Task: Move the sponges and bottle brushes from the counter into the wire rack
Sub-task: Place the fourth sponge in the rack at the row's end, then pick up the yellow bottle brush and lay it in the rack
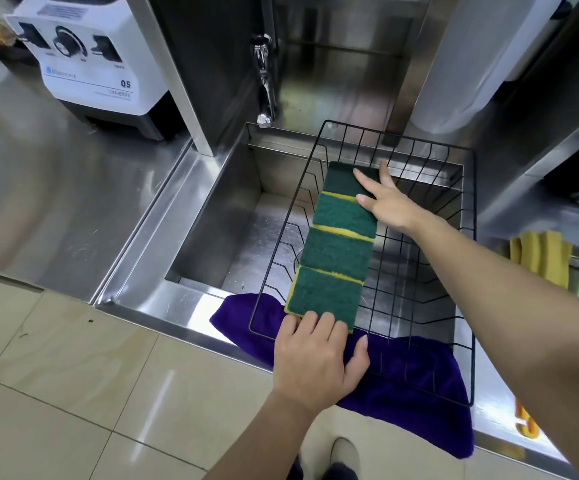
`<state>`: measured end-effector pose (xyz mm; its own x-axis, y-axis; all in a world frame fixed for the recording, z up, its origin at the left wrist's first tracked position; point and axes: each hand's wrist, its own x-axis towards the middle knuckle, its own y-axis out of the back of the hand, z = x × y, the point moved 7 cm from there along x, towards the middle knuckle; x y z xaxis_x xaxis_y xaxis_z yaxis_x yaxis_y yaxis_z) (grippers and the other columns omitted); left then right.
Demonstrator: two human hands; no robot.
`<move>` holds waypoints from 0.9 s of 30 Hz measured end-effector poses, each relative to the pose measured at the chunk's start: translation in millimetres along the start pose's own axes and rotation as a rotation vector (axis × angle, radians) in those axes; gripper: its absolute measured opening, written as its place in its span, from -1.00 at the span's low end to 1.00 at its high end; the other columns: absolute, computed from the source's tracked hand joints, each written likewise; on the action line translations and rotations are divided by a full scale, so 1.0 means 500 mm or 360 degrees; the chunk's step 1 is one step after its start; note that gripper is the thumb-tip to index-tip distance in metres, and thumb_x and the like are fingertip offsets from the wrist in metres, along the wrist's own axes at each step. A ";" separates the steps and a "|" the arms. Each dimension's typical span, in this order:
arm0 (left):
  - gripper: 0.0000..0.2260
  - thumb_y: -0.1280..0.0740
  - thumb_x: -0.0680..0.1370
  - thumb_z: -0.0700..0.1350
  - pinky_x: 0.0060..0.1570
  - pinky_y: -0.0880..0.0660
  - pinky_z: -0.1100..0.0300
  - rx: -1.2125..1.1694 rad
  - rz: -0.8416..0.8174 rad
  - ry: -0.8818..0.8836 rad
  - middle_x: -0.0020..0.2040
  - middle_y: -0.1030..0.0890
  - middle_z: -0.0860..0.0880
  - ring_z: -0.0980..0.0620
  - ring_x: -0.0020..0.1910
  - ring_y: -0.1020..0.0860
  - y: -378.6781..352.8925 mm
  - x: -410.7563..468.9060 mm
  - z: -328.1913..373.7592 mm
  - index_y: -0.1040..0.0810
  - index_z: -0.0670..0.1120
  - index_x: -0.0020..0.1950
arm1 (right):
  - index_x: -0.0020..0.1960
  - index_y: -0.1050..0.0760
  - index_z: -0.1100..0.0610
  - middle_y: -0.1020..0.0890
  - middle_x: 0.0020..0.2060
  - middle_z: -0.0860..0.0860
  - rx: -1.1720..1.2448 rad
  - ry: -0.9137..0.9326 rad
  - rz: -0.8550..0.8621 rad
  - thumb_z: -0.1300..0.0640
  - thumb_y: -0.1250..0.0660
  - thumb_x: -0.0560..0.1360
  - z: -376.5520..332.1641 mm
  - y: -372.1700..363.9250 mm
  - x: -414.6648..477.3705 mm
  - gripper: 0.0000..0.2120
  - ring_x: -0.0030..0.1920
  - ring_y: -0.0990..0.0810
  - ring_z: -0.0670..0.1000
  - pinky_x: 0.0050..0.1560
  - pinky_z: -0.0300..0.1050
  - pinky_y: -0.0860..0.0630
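Both arms reach forward, bare to the elbow. The left hand (319, 358) is palm down, knuckles up, its fingers curled over the near end of a row of sponges (336, 247), thumb spread out to the right. The right hand (390, 202) comes in from the right on a long, straight forearm, its fingers spread and resting flat on the far end.

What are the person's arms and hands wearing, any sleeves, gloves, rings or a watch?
Nothing shows on them. The left hand and right hand are bare, with no gloves or rings visible. Both forearms are uncovered as far as the picture shows, with no sleeve, watch or bracelet. The nails look short and unpainted.
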<state>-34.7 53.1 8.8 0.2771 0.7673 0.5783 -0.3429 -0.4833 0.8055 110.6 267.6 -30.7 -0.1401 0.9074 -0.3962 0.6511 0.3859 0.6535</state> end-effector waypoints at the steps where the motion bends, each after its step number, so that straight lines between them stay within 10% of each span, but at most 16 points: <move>1: -0.61 -0.16 0.59 0.07 -0.32 -0.25 0.10 0.0003 -0.0001 -0.0005 -0.41 -0.38 0.00 -0.03 -0.41 -0.35 0.000 0.000 0.001 -0.41 -0.09 -0.38 | 0.51 0.01 -0.21 0.37 0.51 -0.09 0.0030 -0.0009 -0.0015 0.01 -0.07 0.63 0.003 -0.005 -0.001 -0.50 0.55 0.13 0.04 0.49 -0.04 -0.04; 9: -0.60 -0.13 0.60 0.07 -0.32 -0.25 0.09 0.0028 -0.0027 -0.0034 -0.41 -0.40 0.00 -0.04 -0.40 -0.36 0.000 0.001 0.001 -0.43 -0.09 -0.37 | 0.51 0.17 -0.22 0.29 0.54 0.01 -0.0408 -0.0069 -0.0061 -0.31 -0.07 0.52 0.000 -0.002 -0.014 -0.33 0.55 0.23 0.07 0.54 0.13 0.12; 17: -0.63 -0.19 0.56 0.05 -0.33 -0.25 0.07 0.0076 -0.0105 -0.0056 -0.42 -0.42 -0.02 -0.06 -0.42 -0.38 -0.007 0.007 0.000 -0.45 -0.10 -0.39 | 0.50 -0.13 0.07 -0.22 0.49 0.07 -0.0475 0.0115 0.0528 -0.07 -0.23 0.54 0.000 0.065 -0.121 -0.40 0.46 -0.25 0.13 0.43 0.07 -0.27; 27: -0.59 -0.15 0.59 0.08 -0.26 -0.29 0.03 0.0061 -0.0084 -0.0005 -0.36 -0.49 -0.06 -0.11 -0.37 -0.47 0.000 0.010 0.010 -0.53 -0.14 -0.31 | 0.43 -0.23 0.18 -0.37 0.35 0.16 -0.0427 -0.0317 0.1080 0.02 -0.21 0.56 0.151 0.219 -0.390 -0.51 0.31 -0.41 0.22 0.21 0.10 -0.39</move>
<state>-28.7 55.1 12.4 0.2968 0.7910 0.5351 -0.2929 -0.4579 0.8394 265.6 120.2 69.5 0.3808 0.9229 0.0570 0.3391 -0.1967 0.9199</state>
